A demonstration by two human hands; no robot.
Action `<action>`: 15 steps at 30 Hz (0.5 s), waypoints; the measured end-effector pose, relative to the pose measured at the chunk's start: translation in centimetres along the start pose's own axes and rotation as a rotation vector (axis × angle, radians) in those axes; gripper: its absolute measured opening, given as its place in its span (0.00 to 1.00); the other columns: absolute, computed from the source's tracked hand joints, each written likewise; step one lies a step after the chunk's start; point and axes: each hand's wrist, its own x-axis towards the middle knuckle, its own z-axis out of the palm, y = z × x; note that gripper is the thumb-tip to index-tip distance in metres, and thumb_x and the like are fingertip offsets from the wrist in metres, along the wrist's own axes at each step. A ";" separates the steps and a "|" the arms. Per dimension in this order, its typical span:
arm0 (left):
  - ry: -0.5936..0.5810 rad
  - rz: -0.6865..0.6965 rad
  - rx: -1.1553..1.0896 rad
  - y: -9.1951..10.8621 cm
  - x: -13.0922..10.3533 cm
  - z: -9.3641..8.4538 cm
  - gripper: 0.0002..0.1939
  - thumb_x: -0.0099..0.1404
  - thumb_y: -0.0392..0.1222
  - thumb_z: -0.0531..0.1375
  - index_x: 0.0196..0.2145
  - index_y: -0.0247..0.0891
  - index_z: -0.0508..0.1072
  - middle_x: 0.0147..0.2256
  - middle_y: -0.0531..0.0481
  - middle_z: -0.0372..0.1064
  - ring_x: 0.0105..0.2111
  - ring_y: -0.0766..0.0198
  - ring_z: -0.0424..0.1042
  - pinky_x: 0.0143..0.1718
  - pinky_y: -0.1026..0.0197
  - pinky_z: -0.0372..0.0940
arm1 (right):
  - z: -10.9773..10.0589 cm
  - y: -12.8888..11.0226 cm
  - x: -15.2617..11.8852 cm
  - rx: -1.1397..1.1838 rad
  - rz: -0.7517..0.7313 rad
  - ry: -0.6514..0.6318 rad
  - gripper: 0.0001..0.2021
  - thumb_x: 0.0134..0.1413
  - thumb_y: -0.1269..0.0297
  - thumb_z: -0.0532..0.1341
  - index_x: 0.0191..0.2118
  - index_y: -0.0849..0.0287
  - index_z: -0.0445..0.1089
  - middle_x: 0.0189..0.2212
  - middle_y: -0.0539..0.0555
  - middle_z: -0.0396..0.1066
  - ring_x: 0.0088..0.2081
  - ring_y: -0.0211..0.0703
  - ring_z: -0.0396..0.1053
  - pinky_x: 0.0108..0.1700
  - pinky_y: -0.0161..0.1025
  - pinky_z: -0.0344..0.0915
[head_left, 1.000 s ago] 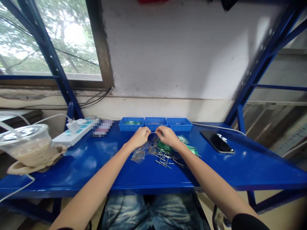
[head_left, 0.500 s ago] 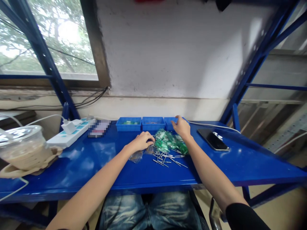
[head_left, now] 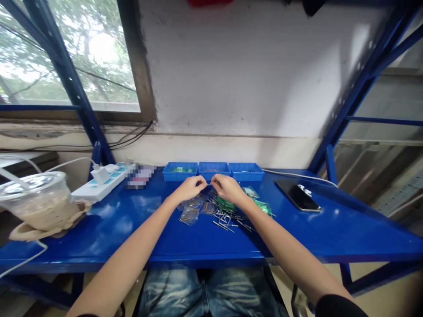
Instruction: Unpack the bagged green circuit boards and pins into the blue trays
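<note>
My left hand [head_left: 191,188] and my right hand [head_left: 228,187] meet above the pile, fingertips pinched and almost touching. A small thin sliver shows between them, too small to name. Under and beside my left hand lie clear plastic bags [head_left: 189,216] holding brass-coloured pins or screws. Below my right hand are loose silvery rivet-like pins [head_left: 225,222] and green-tinted plastic bags [head_left: 264,207], partly hidden by the hand and forearm. Just behind stand a left blue bin [head_left: 180,177] with green pieces, a middle blue bin [head_left: 214,177] with small coppery parts, and a right blue bin [head_left: 247,177] with a few thin pins.
On the right of the blue table [head_left: 132,240] lies a black phone [head_left: 297,198] with white earbuds [head_left: 304,190] on it. To the left are a white power strip [head_left: 95,189], a blurred-out flat item [head_left: 140,177] and a plastic drink cup [head_left: 36,202] on a cardboard holder.
My right hand has come from the right bin leftward and down to meet my left hand. My left hand has lifted off the bags, its fingers now pinched. The view has shifted slightly.
</note>
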 end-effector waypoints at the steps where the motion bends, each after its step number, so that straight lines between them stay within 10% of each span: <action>1: 0.011 -0.001 -0.008 0.1 0.0 0.1 0.11 0.62 0.44 0.50 0.31 0.37 0.68 0.31 0.50 0.70 0.31 0.63 0.68 0.34 0.62 0.61 | 0.0 0.1 0.0 -0.002 0.005 0.002 0.05 0.58 0.66 0.53 0.34 0.57 0.65 0.29 0.51 0.69 0.30 0.37 0.64 0.31 0.32 0.52; 15: 0.042 0.082 0.131 0.9 -0.1 0.7 0.13 0.63 0.43 0.46 0.24 0.37 0.61 0.22 0.54 0.63 0.24 0.67 0.62 0.27 0.64 0.53 | -0.3 -0.6 -0.3 -0.131 -0.110 0.025 0.05 0.58 0.69 0.52 0.33 0.58 0.64 0.31 0.52 0.67 0.34 0.39 0.64 0.35 0.33 0.54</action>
